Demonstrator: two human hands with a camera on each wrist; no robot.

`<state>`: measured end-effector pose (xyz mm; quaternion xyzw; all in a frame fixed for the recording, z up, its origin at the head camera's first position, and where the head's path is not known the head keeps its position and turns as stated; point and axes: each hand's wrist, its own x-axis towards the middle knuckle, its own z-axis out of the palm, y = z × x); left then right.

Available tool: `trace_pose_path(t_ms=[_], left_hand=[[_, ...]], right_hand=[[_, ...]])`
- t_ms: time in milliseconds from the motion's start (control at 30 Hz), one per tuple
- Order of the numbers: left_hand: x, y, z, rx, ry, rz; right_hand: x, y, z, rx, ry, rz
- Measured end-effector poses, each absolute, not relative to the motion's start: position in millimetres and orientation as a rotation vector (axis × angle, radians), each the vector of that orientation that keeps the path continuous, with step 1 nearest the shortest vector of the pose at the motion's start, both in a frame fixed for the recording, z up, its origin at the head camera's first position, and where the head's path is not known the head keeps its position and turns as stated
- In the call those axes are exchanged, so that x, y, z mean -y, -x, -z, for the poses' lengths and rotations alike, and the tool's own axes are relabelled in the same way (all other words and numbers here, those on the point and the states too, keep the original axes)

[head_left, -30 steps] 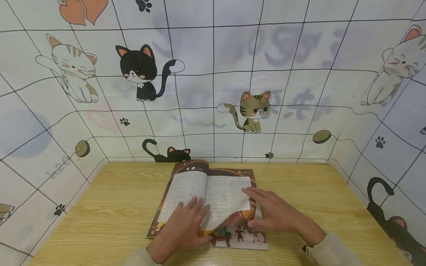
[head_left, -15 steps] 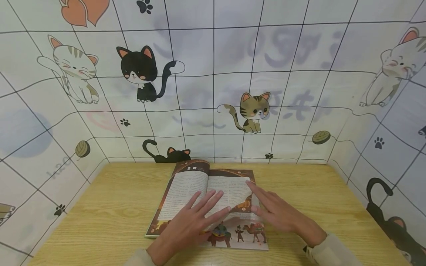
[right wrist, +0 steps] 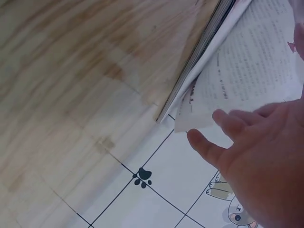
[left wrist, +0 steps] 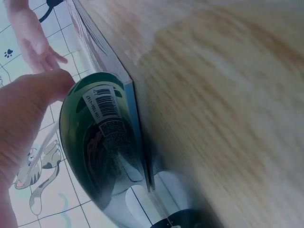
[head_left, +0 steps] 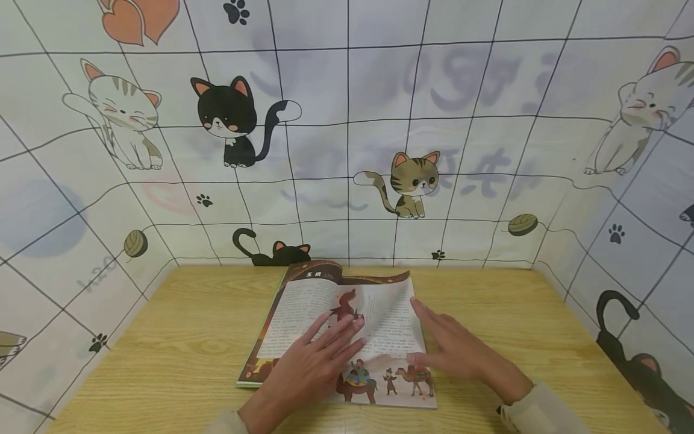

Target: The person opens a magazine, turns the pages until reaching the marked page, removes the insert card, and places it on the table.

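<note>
An open magazine [head_left: 293,313] lies on the table, its left page bordered in brown. The right-hand page [head_left: 398,313] bears text and a red figure, and bows upward near the top right; camels and people are drawn on the page strip [head_left: 423,383] below it. My left hand [head_left: 309,361] spreads its fingers over the lower middle of the magazine. My right hand [head_left: 455,349] is beside the right edge, fingertips right at the page's border. In the right wrist view its fingers [right wrist: 204,147] are extended close to the page. A curved green cover [left wrist: 111,142] with a barcode shows in the left wrist view.
The magazine rests on a light wood-grain table [head_left: 515,313]. White cloth walls [head_left: 325,150] printed with cats and grid lines enclose the back and both sides.
The brown-bordered right page has given way to a white page with a red figure. My left hand has shifted right and spread its fingers; my right hand has moved slightly outward.
</note>
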<state>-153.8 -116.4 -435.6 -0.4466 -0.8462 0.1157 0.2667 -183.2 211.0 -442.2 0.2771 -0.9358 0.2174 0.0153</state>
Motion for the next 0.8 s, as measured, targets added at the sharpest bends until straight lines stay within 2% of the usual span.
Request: trace_pose_path(t_ms=[267, 800], left_hand=[[118.4, 156.5, 437.9, 2.343, 1.182, -0.255], [121.7, 157.5, 439.6, 2.567, 1.068, -0.285]], right_hand=[[-213.9, 179.8, 449.8, 3.037, -1.031, -0.590], [-218.1, 175.6, 448.6, 3.114, -1.128, -0.633]])
